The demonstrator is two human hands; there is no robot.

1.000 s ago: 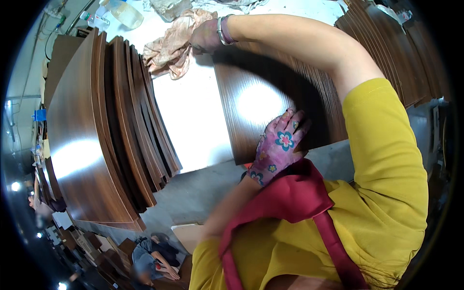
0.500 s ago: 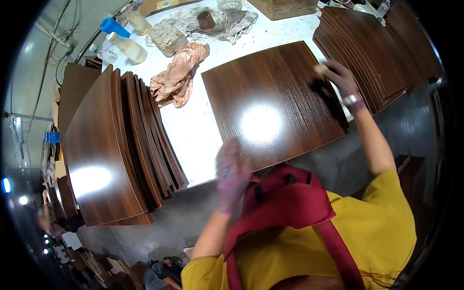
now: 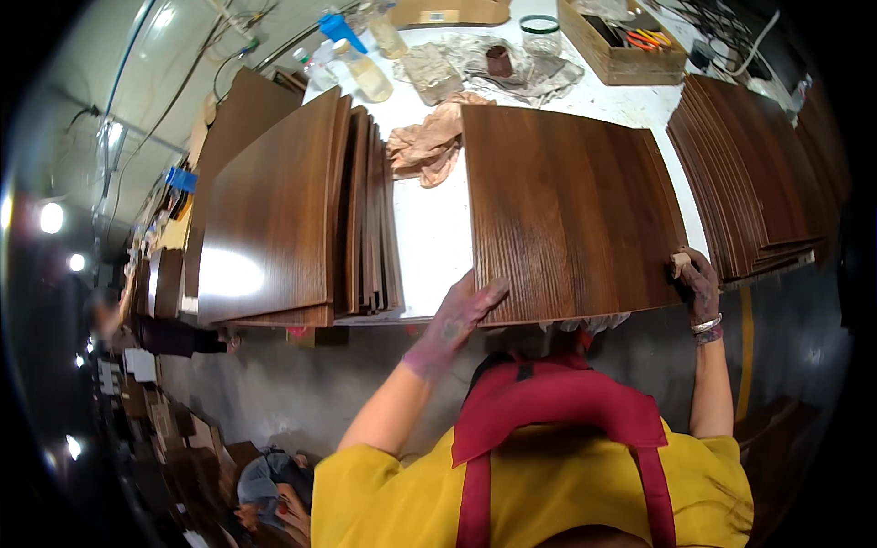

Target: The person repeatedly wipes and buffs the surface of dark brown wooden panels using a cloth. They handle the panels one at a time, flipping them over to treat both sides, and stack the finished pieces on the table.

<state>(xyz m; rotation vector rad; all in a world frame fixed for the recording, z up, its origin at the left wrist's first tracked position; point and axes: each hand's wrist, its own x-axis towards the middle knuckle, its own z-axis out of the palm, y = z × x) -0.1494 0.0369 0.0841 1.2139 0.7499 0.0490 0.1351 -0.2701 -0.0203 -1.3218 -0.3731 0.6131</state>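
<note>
I saw one dark brown panel (image 3: 571, 215) lying flat at the table's (image 3: 434, 242) near edge, its grain running away from me and its finish glossy with a dull sheen. My left hand (image 3: 457, 320) lay flat with fingers stretched out on the panel's near-left corner, grasping nothing. My right hand (image 3: 697, 285) was clenched on a small tan block (image 3: 680, 265) pressed against the panel's right edge. Two stacks of like panels flanked it: one (image 3: 292, 210) at the left edge, one (image 3: 754, 173) at the right edge. One crumpled tan rag (image 3: 427, 144) lay beside the panel's far-left corner. At the far edge stood one wooden box (image 3: 621, 46).
</note>
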